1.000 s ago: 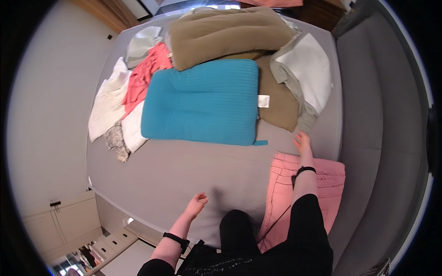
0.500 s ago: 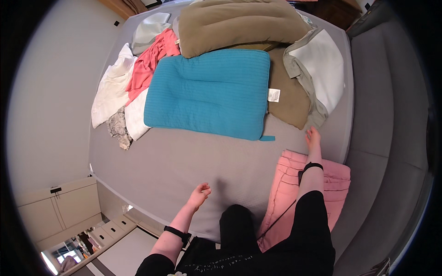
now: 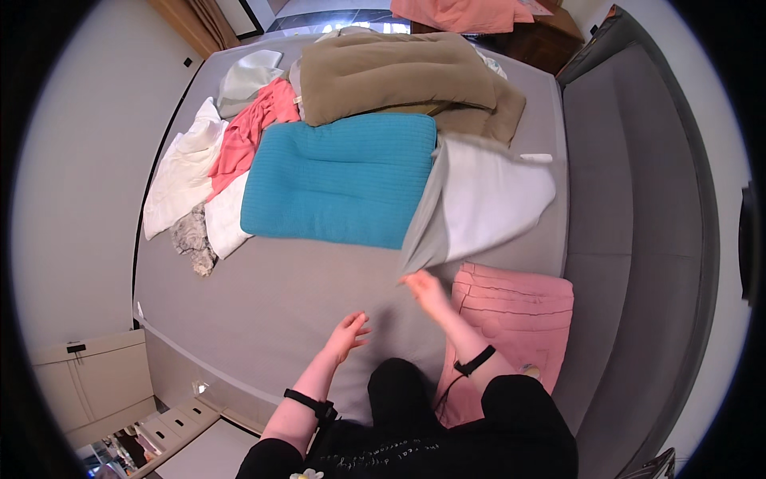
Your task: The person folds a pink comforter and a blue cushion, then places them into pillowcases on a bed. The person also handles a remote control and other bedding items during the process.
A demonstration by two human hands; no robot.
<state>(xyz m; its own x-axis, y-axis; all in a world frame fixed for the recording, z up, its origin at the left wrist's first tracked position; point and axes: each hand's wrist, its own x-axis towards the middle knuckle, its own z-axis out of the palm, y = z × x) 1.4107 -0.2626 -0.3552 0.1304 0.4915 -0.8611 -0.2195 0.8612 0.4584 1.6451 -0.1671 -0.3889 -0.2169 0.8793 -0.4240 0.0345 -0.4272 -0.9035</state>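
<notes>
My right hand point(image 3: 424, 289) is closed on a corner of a white and grey cloth point(image 3: 491, 199). The cloth is pulled taut toward me; its upper part spreads over the right end of the teal ribbed pillow point(image 3: 339, 180) and touches the brown pillows behind. My left hand point(image 3: 348, 335) hovers above the grey mattress point(image 3: 263, 295), holding nothing, its fingers curved and apart. Below the right forearm lies a folded pink quilted cloth point(image 3: 519, 307), partly covered by that arm.
Brown pillows point(image 3: 399, 76) are stacked at the far side. Left of the teal pillow lie a coral cloth point(image 3: 251, 132), white cloths point(image 3: 183, 164) and a furry grey piece point(image 3: 191, 235). A grey padded headboard point(image 3: 630, 239) borders the right side; a wooden cabinet point(image 3: 550, 36) stands beyond.
My right hand has taken hold of the white and grey cloth and drawn it left and nearer, off the brown pillow. The left hand has hardly moved. The view has shifted slightly.
</notes>
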